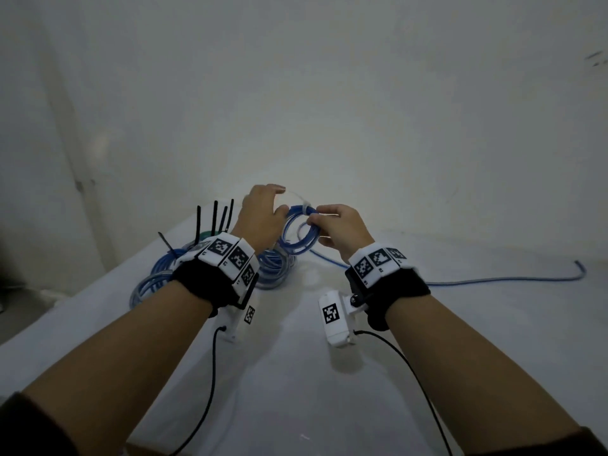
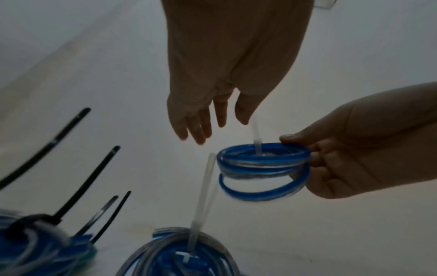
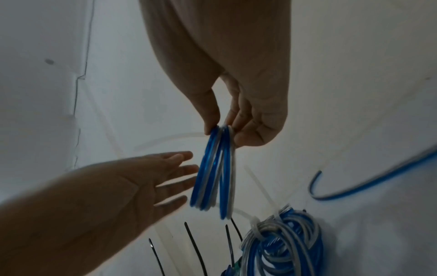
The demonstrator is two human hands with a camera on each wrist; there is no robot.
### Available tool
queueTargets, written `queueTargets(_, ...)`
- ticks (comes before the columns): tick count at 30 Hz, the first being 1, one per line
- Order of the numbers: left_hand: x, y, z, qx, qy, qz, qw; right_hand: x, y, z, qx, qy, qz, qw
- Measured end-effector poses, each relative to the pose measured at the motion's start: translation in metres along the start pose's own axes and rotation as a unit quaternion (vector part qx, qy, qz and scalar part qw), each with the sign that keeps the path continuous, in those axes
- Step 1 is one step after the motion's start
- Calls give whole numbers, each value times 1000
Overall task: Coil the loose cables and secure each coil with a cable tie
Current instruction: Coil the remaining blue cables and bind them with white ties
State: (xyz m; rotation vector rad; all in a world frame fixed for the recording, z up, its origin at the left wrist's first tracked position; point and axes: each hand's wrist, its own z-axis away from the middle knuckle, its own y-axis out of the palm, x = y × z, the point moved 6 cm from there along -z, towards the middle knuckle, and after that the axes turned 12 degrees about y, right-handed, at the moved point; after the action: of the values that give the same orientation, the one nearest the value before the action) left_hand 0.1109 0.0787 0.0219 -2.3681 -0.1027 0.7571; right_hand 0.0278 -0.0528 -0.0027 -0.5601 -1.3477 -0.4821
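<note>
Item: small blue cable coil (image 1: 301, 230), a few turns, held in the air above the white table (image 1: 427, 340), between the two hands. It is pinched at its rim by the right hand (image 1: 339, 230), thumb on one face and fingers on the other, as seen in the right wrist view. A translucent cable tie (image 2: 256, 139) is already looped round the turns; its free tail rises toward the left hand (image 1: 260, 218), which is spread with straight fingers just beside the coil and grasps nothing. Handling, as judged: the cable is light and springy, its jacket smooth and likely slippery; the turns would fan apart if released before the tie is drawn tight, and one turn already sags from the bundle. Hold is best kept across all turns, close to the tie, with the tail taken near its tip for pulling. No containers are present. Associated stock on the table: a finished coil with white tie (image 2: 187, 250), nearer the person; further blue coils with black ties (image 1: 215, 220) standing up, to the left; one loose blue cable (image 1: 493, 280) trailing right, not yet coiled.
</note>
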Motion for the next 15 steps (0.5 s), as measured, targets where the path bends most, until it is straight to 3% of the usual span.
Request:
queueTargets(3,17,0,2,32,-50,52,997,-6,15,-3,49,20,-46,998)
queueTargets(7,38,-4,9,23,-86,54,995,-20,31,-7,80,49,-74,993)
queueTargets(15,62,-11,17,29,-104,31,994,-45,48,-13,115,87,10,989)
